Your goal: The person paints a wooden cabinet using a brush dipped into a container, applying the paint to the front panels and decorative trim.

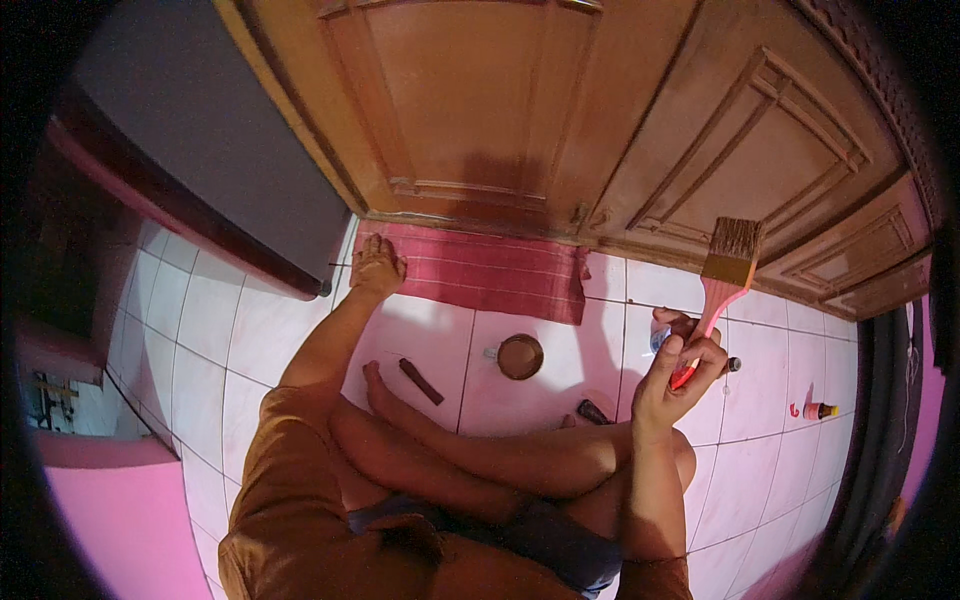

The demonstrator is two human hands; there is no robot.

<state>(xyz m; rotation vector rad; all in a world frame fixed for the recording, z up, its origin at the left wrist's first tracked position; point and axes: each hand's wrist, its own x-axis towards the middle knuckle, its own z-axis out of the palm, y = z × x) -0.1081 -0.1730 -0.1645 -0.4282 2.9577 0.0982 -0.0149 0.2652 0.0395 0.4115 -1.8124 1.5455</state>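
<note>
A red striped cloth [490, 268] lies on the tiles along the foot of the wooden cabinet. My left hand [379, 268] rests on its left end, palm down with the fingers stretched out. To the right, my right hand [682, 375] grips a paintbrush [722, 285] by its pinkish-red handle, bristles pointing up and away from me. The bristles look brown and touch nothing. Behind the right fingers shows a bluish clear item [660, 337], mostly covered. Between my hands a mug [521, 357] with brownish contents stands on the floor.
A dark brown stick-like piece [421, 381] lies near my foot, and a dark object [594, 411] beside my knee. Farther right is a small bottle [822, 411] with a yellow cap. The wooden cabinet [470, 110] spans the far side; a dark grey panel [210, 120] stands left.
</note>
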